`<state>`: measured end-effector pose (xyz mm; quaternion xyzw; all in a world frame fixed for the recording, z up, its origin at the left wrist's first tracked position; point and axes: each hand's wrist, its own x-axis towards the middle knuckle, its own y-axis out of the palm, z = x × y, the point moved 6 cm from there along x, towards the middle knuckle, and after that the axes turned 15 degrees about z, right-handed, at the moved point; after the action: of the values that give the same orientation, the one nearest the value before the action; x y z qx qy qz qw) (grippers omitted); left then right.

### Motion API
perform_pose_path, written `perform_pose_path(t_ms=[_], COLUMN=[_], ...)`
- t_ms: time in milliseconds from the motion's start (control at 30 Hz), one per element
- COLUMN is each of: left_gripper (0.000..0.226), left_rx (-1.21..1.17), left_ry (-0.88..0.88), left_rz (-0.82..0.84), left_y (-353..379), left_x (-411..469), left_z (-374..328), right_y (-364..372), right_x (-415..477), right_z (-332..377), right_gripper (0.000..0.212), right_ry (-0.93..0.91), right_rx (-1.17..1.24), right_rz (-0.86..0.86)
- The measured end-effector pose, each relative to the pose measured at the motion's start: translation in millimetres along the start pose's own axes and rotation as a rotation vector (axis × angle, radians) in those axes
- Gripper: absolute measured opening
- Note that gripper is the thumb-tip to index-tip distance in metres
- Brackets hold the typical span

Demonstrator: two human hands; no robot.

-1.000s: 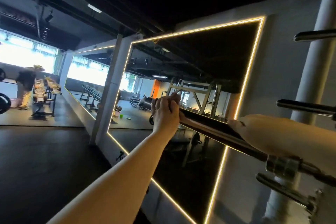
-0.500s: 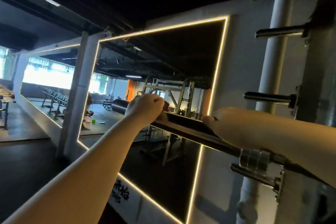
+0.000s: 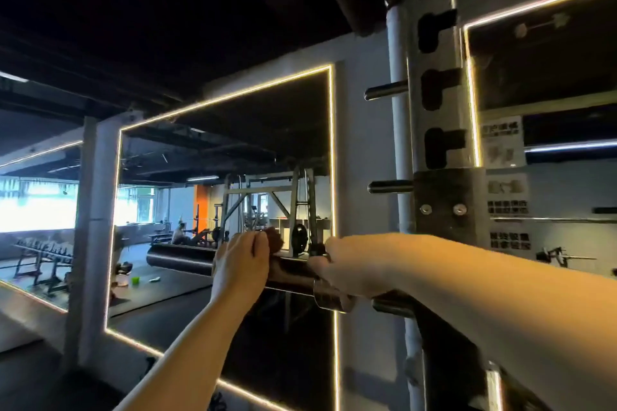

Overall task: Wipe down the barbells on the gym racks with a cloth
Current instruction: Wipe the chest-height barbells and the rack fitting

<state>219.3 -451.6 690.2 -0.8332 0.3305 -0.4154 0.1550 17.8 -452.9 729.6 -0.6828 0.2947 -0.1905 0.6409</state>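
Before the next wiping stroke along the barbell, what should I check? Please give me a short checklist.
1. Cloth in the left hand: ok, bunched at the fingers.
2. Left hand wraps the barbell sleeve: ok.
3. Right hand grips the sleeve near the collar: ok.
4. Bar seated on the rack: cannot tell, the right arm hides it.
5. Sleeve's outer end free of obstacles: ok.

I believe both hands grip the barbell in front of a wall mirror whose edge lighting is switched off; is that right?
Not quite: the head view shows the edge lighting of the mirror lit, not off. The left hand and right hand do grip the barbell in front of it.
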Motion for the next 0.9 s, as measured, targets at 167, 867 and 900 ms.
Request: perform_pose_path(t_ms=[167, 867, 900], left_gripper=[0.034, 0.035, 0.035], left_rx=[0.016, 0.039, 0.14], left_ry=[0.112, 0.244, 0.262], left_rz=[0.085, 0.73, 0.731], left_y=[27, 68, 72], left_x=[-36, -101, -101], left_z=[-60, -214, -223], right_y=[-1, 43, 42], right_x=[-59, -153, -149], right_z=[-69, -151, -152], right_gripper=[0.049, 0.027, 0.026], right_ry=[0.022, 0.048, 0.054], right_rx=[0.156, 0.306, 0.345], right_rz=[-0.195, -0.363, -0.381])
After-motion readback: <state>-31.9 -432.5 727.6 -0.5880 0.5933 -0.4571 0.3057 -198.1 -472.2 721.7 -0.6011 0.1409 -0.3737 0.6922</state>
